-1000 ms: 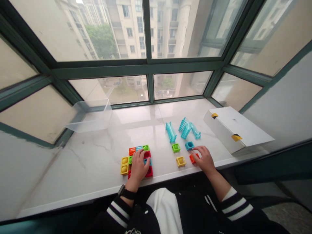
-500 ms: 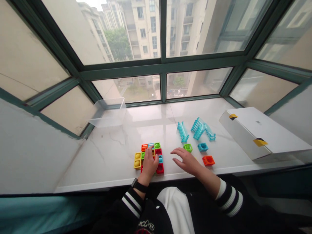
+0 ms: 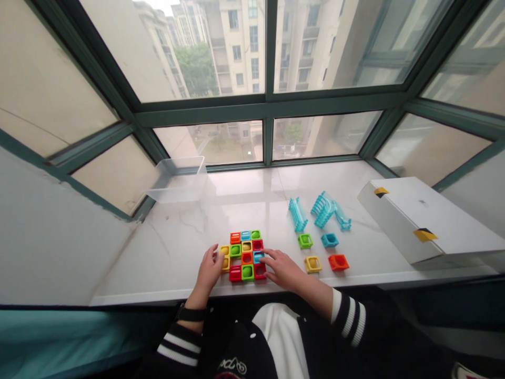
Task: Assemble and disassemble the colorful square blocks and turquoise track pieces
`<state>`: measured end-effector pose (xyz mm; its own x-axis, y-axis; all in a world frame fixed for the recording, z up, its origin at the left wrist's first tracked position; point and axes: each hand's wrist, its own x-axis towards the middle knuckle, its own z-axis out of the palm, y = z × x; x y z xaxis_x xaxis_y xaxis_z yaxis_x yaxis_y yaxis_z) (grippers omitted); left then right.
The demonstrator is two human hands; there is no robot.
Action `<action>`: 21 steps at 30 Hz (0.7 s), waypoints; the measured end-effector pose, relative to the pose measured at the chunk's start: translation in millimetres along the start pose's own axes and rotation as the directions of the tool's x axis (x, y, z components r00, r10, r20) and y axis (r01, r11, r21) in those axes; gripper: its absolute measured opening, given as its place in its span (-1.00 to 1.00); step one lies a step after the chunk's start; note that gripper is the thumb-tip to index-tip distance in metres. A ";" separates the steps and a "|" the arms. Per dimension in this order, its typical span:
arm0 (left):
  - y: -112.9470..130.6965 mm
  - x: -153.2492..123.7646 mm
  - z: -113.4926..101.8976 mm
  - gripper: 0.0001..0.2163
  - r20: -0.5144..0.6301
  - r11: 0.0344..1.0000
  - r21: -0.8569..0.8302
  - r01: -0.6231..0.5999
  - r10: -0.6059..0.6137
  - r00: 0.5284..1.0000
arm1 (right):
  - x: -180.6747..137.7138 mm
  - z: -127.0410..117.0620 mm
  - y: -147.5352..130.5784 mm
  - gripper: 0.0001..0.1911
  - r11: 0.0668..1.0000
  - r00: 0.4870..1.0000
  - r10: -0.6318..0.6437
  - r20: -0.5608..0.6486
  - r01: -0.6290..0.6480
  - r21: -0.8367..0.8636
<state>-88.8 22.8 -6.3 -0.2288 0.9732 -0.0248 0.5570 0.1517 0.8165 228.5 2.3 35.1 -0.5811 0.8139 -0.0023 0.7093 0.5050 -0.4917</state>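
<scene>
The left hand (image 3: 209, 269), fingers loosely curled, rests at the left edge of a square grid of plastic blocks (image 3: 246, 258), the half-open right hand (image 3: 281, 269) seems to touch its right side without gripping, and a yellow block (image 3: 313, 264) and an orange block (image 3: 338, 262) lie loose beyond it

This is a room in a high-rise apartment home. A green-framed bay window (image 3: 268, 131) wraps around a wide white marble sill (image 3: 165, 247), and through the glass stand the cream residential tower blocks (image 3: 240, 47) of a housing estate, with a leafy tree (image 3: 196, 68) between them.
</scene>
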 end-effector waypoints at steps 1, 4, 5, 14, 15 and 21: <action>-5.2 -1.3 1.5 -0.57 0.030 0.999 -0.018 0.038 -0.037 0.999 | -0.7 -1.3 -0.3 -0.53 1.000 1.000 0.005 0.002 -0.005 0.005; -6.4 -5.3 8.3 -0.58 0.088 0.994 -0.068 0.080 -0.074 0.993 | -3.7 -7.6 -0.5 -0.58 1.000 1.000 0.029 0.002 -0.029 0.007; -3.6 -6.0 10.7 -0.59 0.104 0.993 -0.081 0.085 -0.077 0.992 | -5.3 -10.4 -0.1 -0.60 0.999 0.999 0.041 0.001 -0.041 0.005; 10.5 8.1 38.1 -0.51 0.131 0.999 -0.036 -0.025 0.030 0.991 | -17.9 -22.7 4.0 -0.55 0.986 0.986 0.166 -0.031 -0.166 0.000; 12.1 11.2 40.8 -0.52 0.103 0.998 -0.009 -0.061 0.062 0.993 | -17.0 -21.8 3.6 -0.48 0.987 0.986 0.161 -0.038 -0.161 0.004; 36.1 28.6 55.6 -0.60 0.121 0.939 0.108 -0.328 0.315 0.941 | -2.6 -15.2 -1.4 -0.10 0.998 0.998 0.066 -0.020 -0.066 0.011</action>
<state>-30.8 65.7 -9.6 0.0566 0.9849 0.1635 0.6843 -0.1576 0.7120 235.0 3.9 49.0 -0.5244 0.8513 -0.0173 0.7420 0.4469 -0.4998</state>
